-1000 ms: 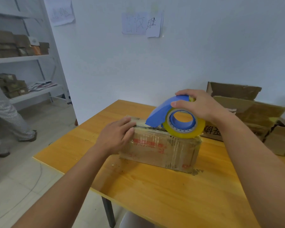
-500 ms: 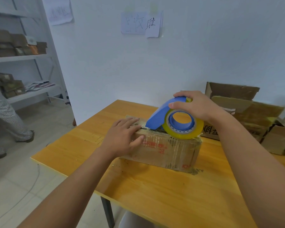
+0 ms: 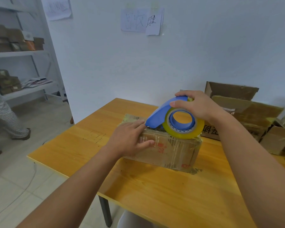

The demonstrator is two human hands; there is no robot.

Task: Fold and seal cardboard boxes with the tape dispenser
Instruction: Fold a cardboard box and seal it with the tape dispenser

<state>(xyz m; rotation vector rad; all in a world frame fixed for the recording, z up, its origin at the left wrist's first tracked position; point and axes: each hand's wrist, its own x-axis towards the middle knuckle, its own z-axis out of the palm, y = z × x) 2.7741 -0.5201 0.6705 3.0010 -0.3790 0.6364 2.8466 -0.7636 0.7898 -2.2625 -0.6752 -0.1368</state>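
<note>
A closed, tape-covered cardboard box point(image 3: 173, 150) lies on the wooden table point(image 3: 155, 186). On its top stands a blue tape dispenser point(image 3: 161, 114) with a yellowish tape roll point(image 3: 194, 130). My right hand point(image 3: 197, 106) grips the dispenser from above, fingers curled over its blue hood. My left hand point(image 3: 130, 139) rests on the box's left end, fingers straight on the top edge just under the dispenser's nose, thumb against the front face.
Several open cardboard boxes point(image 3: 247, 112) crowd the table's right back corner. A white wall with paper notes point(image 3: 141, 20) stands behind. Shelves with cartons point(image 3: 11, 40) are at left, where a person's striped trouser legs point(image 3: 5, 117) stand on the floor.
The dispenser with my right hand has slid slightly left along the box top. My left hand's thumb has come down onto the box's front face.
</note>
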